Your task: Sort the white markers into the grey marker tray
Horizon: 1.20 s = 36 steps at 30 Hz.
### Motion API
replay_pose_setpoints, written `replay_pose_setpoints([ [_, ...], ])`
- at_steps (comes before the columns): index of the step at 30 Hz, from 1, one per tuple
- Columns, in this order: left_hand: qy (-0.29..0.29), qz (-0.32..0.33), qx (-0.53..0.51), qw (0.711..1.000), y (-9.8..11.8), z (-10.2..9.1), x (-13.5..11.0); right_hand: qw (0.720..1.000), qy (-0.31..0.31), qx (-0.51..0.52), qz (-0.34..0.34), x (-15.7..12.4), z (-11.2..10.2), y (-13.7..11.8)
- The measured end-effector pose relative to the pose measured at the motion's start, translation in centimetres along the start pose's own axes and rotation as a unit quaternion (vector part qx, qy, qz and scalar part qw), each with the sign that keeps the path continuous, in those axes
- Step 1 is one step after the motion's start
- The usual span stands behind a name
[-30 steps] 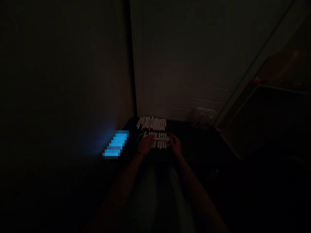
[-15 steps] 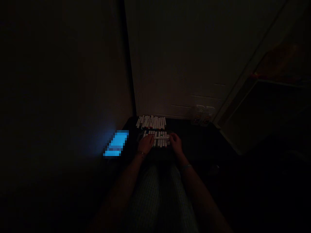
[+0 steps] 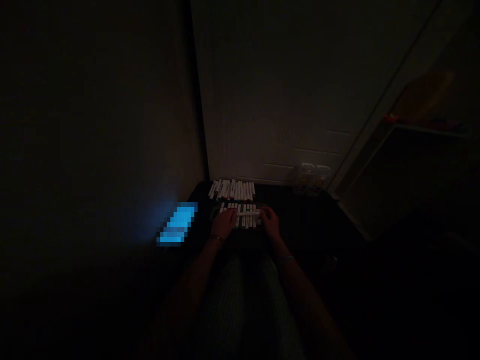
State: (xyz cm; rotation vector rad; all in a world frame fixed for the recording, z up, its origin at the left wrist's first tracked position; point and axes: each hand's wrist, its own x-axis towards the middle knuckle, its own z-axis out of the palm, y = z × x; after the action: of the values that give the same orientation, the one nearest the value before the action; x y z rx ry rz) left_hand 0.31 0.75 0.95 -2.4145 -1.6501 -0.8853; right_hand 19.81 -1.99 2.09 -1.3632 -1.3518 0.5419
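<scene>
A white marker (image 3: 248,213) lies crosswise between my two hands, above a row of markers. My left hand (image 3: 225,223) is closed on its left end. The fingers of my right hand (image 3: 270,220) pinch its right end. Below it, several white markers (image 3: 247,222) lie side by side on the dark table, pointing away from me. Behind them is a second row of white markers (image 3: 232,189) with coloured ends, some slightly slanted. The dim light hides the finer detail of my fingertips.
A glowing blue blurred screen (image 3: 177,225) is at the left of the dark table (image 3: 311,220). Two clear plastic packs (image 3: 312,179) stand at the back right against the pale wall (image 3: 262,100). A shelf edge (image 3: 431,127) shows at the right.
Both hands keep hold of the marker in nearly the same place. The whole view has shifted very slightly.
</scene>
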Motion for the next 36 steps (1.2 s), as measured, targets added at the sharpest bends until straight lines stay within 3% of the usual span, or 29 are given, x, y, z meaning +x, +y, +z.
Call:
replay_pose_setpoints([
  [13, -0.010, -0.002, 0.003, 1.000, 0.3, -0.6, 0.1, 1.000, 0.012, -0.004, 0.001, 0.2, 0.6, 1.1],
  [20, 0.014, 0.010, -0.013, 1.000, -0.1, -0.2, 0.0, 1.000, 0.009, 0.010, -0.005, 0.1, 0.6, 0.9],
  [36, 0.006, 0.005, -0.001, 1.000, -0.2, 0.0, -0.1, 0.999, 0.002, 0.031, 0.005, 0.1, 0.6, 1.5],
])
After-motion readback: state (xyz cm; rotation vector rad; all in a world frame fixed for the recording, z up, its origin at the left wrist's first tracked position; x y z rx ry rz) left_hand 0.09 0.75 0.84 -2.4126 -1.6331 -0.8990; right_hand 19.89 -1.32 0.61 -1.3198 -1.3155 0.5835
